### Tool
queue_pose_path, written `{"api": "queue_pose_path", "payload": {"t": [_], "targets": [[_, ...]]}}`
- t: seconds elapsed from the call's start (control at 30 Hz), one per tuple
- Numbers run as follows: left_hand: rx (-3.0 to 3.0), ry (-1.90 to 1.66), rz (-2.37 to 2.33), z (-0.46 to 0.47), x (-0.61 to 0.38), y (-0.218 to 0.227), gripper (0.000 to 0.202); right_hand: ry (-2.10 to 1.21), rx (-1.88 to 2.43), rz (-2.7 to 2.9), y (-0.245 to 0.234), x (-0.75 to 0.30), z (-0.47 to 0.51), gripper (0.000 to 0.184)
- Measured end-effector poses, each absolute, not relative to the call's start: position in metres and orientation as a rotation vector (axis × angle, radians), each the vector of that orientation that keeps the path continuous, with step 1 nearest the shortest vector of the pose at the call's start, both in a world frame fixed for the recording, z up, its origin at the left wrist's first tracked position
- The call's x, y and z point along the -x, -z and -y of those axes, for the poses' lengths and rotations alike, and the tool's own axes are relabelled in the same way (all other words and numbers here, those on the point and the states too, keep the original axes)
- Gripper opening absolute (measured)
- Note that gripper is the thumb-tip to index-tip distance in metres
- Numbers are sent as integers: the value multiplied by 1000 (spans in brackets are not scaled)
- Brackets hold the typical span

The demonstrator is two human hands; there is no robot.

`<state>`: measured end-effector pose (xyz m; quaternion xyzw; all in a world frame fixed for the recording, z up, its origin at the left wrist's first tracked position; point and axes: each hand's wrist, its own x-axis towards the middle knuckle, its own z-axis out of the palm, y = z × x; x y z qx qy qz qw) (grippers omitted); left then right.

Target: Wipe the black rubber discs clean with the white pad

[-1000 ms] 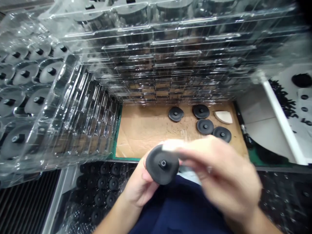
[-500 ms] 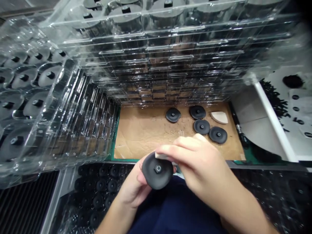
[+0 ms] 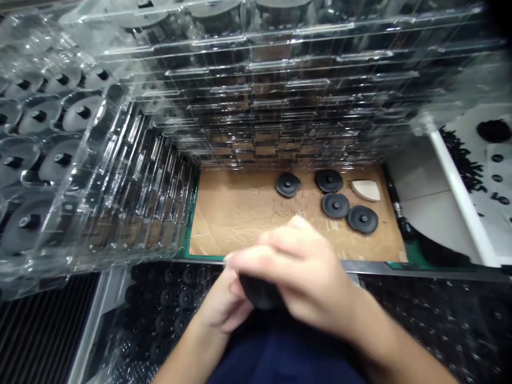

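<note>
My left hand (image 3: pixel 218 304) sits low in the view and holds a black rubber disc (image 3: pixel 260 295) from below. My right hand (image 3: pixel 300 272) is curled over the disc and covers most of its face. The white piece seen earlier under those fingers is hidden now. Several more black discs, such as one (image 3: pixel 335 205) near the middle of the group, lie on a brown cardboard sheet (image 3: pixel 236 218) beyond my hands. A white wedge-shaped pad (image 3: pixel 365 190) lies beside them.
Stacked clear plastic trays (image 3: pixel 256 96) holding black discs rise ahead and at the left. Below the cardboard, a tray of black parts (image 3: pixel 168 298) lies in front. A white rail (image 3: pixel 460 186) runs down the right side, with a dark pen-like tool (image 3: pixel 396 202) along the cardboard's edge.
My right hand has moved down and left across the disc, now covering its face and central stud. The white piece has gone from sight. The disc has dropped slightly.
</note>
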<state>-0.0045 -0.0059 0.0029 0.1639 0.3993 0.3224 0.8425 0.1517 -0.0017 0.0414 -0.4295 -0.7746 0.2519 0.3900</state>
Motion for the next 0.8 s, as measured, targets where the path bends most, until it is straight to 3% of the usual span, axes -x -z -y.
{"api": "queue_pose_path", "payload": {"t": [0.17,0.37,0.57,0.8], "targets": [[-248,-732,-817,1,14,4,58,-885,1691,1624,24,-176,10,24],[-167,-779,-818,1,18,7,61,-998,1725,1692,70,-162,54,23],[-174,-789,-815,1,14,4,58,-924,1758,1571,55,-166,49,27],[-211,-812,-826,10,3,8,43,-688,1533,1420,-16,-143,32,24]]}}
